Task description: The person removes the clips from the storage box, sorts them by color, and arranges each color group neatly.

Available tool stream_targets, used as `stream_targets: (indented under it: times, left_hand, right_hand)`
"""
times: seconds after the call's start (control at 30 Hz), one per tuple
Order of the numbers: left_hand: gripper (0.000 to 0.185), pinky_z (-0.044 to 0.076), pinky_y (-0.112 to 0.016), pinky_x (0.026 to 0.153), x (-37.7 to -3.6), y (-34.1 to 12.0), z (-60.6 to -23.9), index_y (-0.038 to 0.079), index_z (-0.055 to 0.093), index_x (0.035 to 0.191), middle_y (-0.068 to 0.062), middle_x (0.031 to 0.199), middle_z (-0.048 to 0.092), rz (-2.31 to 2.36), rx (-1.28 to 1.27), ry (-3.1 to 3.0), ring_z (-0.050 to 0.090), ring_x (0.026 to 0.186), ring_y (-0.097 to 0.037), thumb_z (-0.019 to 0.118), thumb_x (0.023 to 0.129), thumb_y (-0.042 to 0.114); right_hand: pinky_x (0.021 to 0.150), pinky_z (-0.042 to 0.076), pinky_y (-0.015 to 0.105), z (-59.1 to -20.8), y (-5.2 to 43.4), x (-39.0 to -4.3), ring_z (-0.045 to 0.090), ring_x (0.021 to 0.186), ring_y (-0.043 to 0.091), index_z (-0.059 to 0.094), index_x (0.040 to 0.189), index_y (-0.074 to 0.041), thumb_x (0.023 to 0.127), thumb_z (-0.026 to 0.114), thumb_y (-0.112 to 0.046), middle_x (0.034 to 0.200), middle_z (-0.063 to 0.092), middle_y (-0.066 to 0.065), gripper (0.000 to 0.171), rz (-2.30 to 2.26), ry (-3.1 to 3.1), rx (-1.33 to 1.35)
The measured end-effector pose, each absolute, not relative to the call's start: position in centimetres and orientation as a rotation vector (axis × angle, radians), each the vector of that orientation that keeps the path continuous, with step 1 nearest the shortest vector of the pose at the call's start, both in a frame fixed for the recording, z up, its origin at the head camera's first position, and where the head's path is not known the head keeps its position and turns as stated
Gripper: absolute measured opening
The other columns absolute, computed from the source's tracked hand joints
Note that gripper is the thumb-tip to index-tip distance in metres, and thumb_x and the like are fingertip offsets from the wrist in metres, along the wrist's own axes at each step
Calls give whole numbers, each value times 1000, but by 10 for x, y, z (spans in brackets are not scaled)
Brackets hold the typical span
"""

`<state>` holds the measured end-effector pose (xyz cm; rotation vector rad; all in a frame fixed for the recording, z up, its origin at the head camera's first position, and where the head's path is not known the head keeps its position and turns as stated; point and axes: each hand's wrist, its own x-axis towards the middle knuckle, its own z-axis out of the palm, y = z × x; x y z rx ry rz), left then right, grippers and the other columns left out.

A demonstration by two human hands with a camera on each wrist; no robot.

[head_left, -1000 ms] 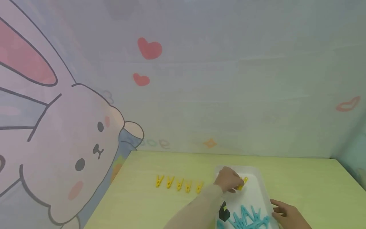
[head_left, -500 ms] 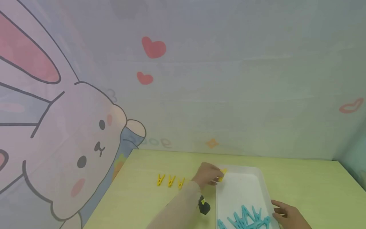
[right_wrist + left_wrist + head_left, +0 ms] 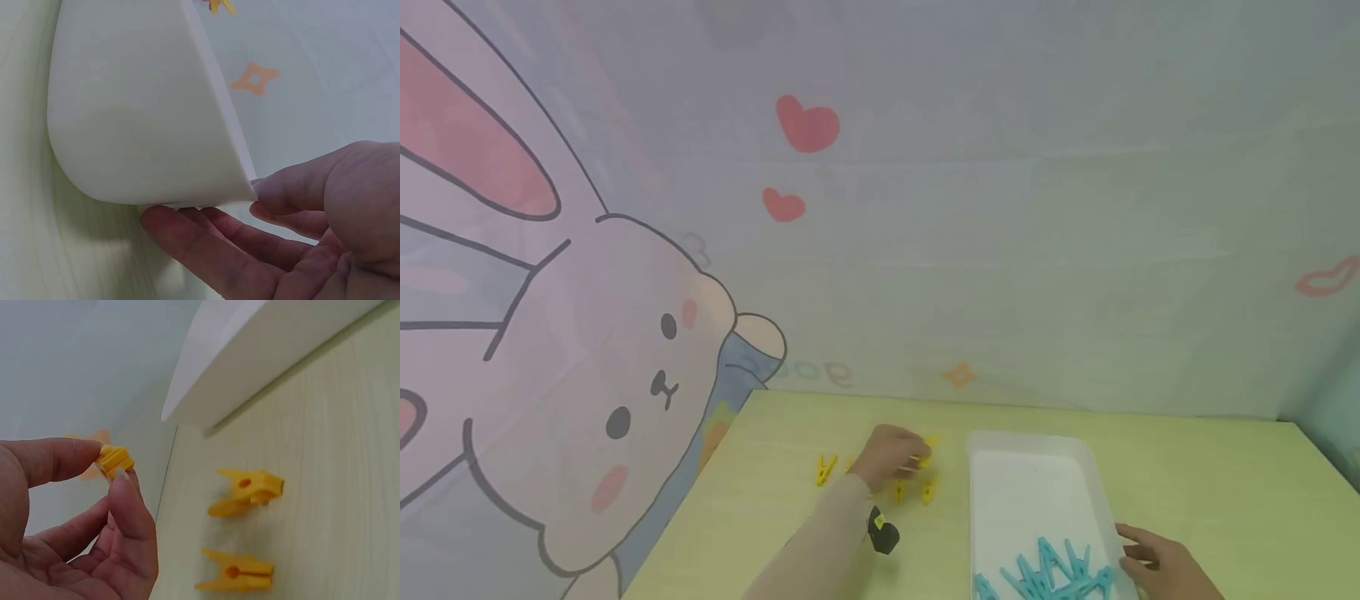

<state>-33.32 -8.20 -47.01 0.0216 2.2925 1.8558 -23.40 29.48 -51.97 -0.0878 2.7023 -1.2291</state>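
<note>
My left hand [image 3: 916, 455] hovers over the green table, just left of the white tray [image 3: 1000, 439]. It pinches a yellow clothes peg [image 3: 929, 444] between thumb and forefinger, and the left wrist view shows the peg [image 3: 115, 459] at the fingertips of that hand [image 3: 106, 474]. Below it, yellow pegs [image 3: 825, 468] lie in a row, two of them [image 3: 249, 489] close by. Several blue pegs [image 3: 1047, 573] lie at the tray's near end. My right hand [image 3: 1153, 560] holds the tray's near right corner [image 3: 137, 106], thumb on the wall and fingers [image 3: 187, 240] underneath.
A black wrist camera [image 3: 883, 533] sits on my left forearm. A printed curtain with a rabbit [image 3: 625, 392] and hearts stands right behind the table's far edge. Bare green tabletop [image 3: 1210, 475] stretches to the right of the tray.
My left hand lifted a yellow peg out of the tray's far end and carried it left over the row on the table. The right hand stayed on the tray.
</note>
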Motion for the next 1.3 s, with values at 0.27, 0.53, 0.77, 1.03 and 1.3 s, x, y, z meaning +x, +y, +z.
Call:
stream_targets:
  times: [0.27, 0.53, 0.77, 1.03, 1.3]
  left_hand:
    - [40, 57, -39, 76, -336, -120, -474, -7, 65, 119, -12, 103, 68, 1835, -73, 2328, 66, 87, -25, 72, 85, 14]
    - [42, 57, -40, 75, -340, -156, -477, -9, 62, 121, -15, 104, 66, 1818, -152, 2400, 65, 89, -28, 71, 87, 14]
    - [36, 58, -39, 72, -341, -183, -481, -9, 65, 116, -14, 99, 67, 1805, -241, 2479, 65, 85, -27, 70, 87, 12]
    - [36, 57, -37, 67, -345, -208, -488, -9, 64, 116, -15, 101, 66, 1737, -377, 2592, 64, 80, -26, 70, 86, 10]
    - [29, 55, -33, 58, -346, -229, -495, -7, 69, 104, -12, 85, 67, 1525, -494, 2773, 60, 66, -19, 69, 81, 9]
  right_hand:
    - [79, 55, 50, -519, 296, -236, 66, 95, 44, 47, 130, 20, 92, 63, 1, 106, 66, 31, 45, -1253, 2668, -95]
    - [80, 55, 50, -519, 299, -240, 66, 95, 43, 48, 130, 19, 92, 63, 0, 105, 66, 31, 45, -1213, 2686, -92]
    - [80, 55, 50, -520, 300, -241, 65, 96, 45, 48, 129, 19, 92, 63, 0, 106, 65, 32, 44, -1261, 2662, -109]
    - [79, 55, 49, -520, 300, -245, 65, 96, 44, 47, 131, 19, 93, 63, -1, 107, 65, 31, 45, -1255, 2650, -97]
    - [80, 54, 50, -519, 301, -248, 65, 97, 44, 47, 132, 18, 94, 63, -4, 110, 64, 32, 47, -1261, 2634, -78]
